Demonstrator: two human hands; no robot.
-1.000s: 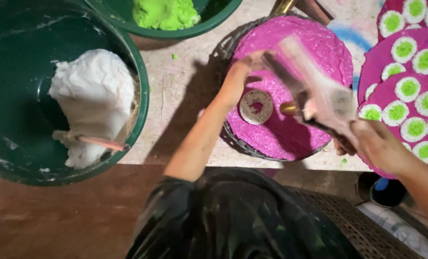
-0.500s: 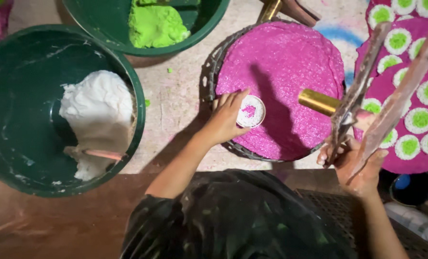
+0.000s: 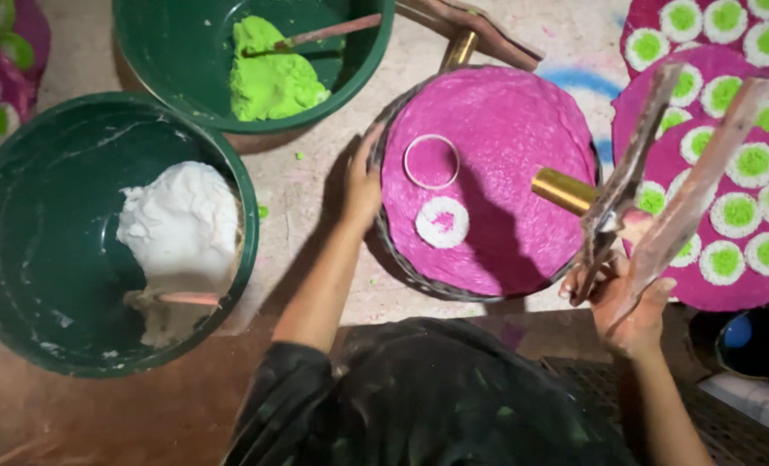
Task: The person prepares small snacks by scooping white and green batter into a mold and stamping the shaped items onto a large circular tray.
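- Pale, paint-spattered work surface (image 3: 307,216) is seen from above; all places below are given relative to the magenta disc.
- Dark green tub (image 3: 22,259) with a mound of white paste (image 3: 182,229) and a stick in it is set well to the left of the disc.
- Second green tub (image 3: 186,78), holding bright green paste (image 3: 272,78) and a stirring stick, is found above-left of the disc.
- Magenta disc (image 3: 496,173), a round tray spread with pink paste, lies at centre; a finished sheet of white-and-green dots (image 3: 729,207) is laid just to its right.
- Hinged wooden press (image 3: 660,190) with a brass cylinder (image 3: 561,190) has been lifted off the disc since half a second ago and is held raised over its right edge by the right hand (image 3: 630,302), fingers closed around the handles.
- Left hand (image 3: 363,185) has been moved from the small piece to the disc's left rim, fingers curled against it, nothing held.
- White dot (image 3: 442,222) with a pink centre is left on the disc, with an empty ring imprint (image 3: 432,161) just above it; one stamping appears completed.
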